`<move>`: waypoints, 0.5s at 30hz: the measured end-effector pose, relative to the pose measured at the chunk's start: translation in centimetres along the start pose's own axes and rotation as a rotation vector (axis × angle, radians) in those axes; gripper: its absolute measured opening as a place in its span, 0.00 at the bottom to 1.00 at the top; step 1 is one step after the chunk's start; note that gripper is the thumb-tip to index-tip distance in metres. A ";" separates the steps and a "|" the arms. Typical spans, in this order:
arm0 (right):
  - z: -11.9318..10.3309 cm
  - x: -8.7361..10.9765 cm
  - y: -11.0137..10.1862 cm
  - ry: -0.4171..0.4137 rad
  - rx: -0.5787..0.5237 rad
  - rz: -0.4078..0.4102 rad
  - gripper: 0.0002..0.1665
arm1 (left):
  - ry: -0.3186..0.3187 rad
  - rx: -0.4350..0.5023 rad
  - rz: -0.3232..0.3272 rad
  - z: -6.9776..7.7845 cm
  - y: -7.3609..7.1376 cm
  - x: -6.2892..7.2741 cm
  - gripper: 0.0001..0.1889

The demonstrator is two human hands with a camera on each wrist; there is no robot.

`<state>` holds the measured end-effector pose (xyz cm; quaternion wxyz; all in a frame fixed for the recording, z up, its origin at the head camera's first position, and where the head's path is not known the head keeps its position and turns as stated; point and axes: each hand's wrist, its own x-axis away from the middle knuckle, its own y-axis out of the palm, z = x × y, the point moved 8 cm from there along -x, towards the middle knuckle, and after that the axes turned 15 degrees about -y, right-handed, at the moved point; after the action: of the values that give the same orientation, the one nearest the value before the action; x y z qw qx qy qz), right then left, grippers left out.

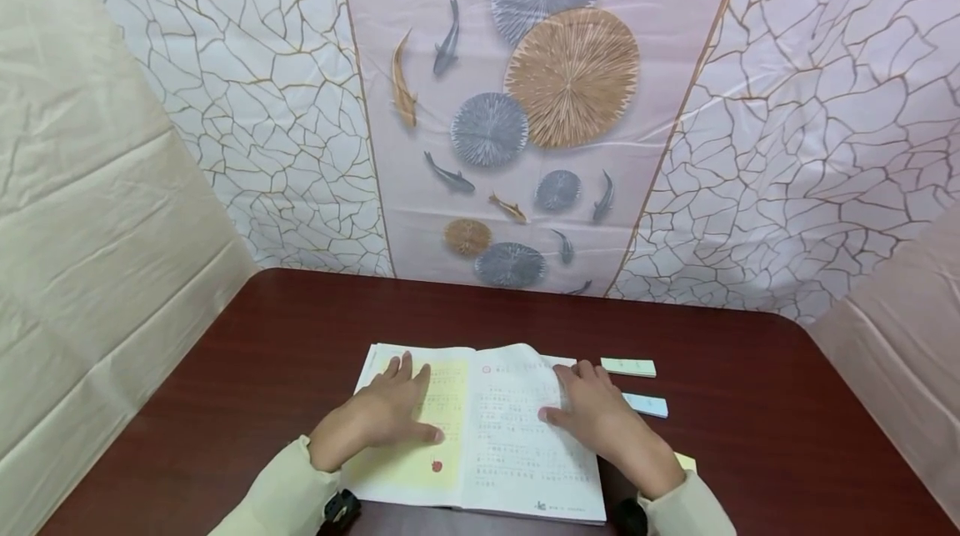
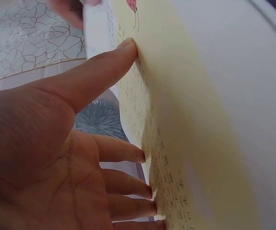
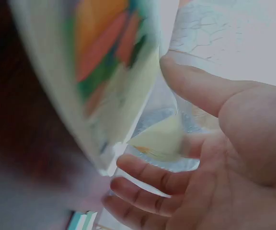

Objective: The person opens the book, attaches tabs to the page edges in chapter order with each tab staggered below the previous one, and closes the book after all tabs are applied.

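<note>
An open book [image 1: 525,444] lies on the dark red table, a yellow page [image 1: 448,390] on its left and a white page [image 1: 510,436] on its right. My left hand [image 1: 390,407] rests on the yellow page with fingers spread; the thumb [image 2: 121,52] touches the paper in the left wrist view. At the right page's outer edge is my right hand [image 1: 596,407], its thumb on the paper. A bent page corner [image 3: 162,139] rises against its index finger in the right wrist view and hides that fingertip. Coloured artwork [image 3: 107,43] shows on a page there.
Right of the book lie a green paper strip [image 1: 628,367], a blue strip [image 1: 647,405] and a yellow one [image 1: 686,462], the last partly covered by the right arm. Behind the table [image 1: 247,386] hangs a patterned cloth [image 1: 495,186]; plain cloth [image 1: 97,269] hangs at the left.
</note>
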<state>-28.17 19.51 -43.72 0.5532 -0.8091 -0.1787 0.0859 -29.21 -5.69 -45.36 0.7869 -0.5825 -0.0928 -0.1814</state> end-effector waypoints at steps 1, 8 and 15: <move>-0.2 0.2 -0.3 0.001 -0.026 0.014 0.41 | 0.002 -0.002 -0.002 0.0 0.0 0.0 0.53; -1.4 1.3 -2.7 -0.047 -0.278 0.140 0.53 | -0.007 0.006 -0.010 0.0 -0.2 0.2 0.53; -2.0 1.3 -4.4 -0.102 -0.667 0.347 0.46 | -0.008 -0.019 -0.008 -0.1 0.0 -0.1 0.54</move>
<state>-27.13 19.71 -38.83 0.2271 -0.9577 -0.0846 0.1554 -29.35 -5.78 -45.46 0.7802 -0.5903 -0.0965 -0.1830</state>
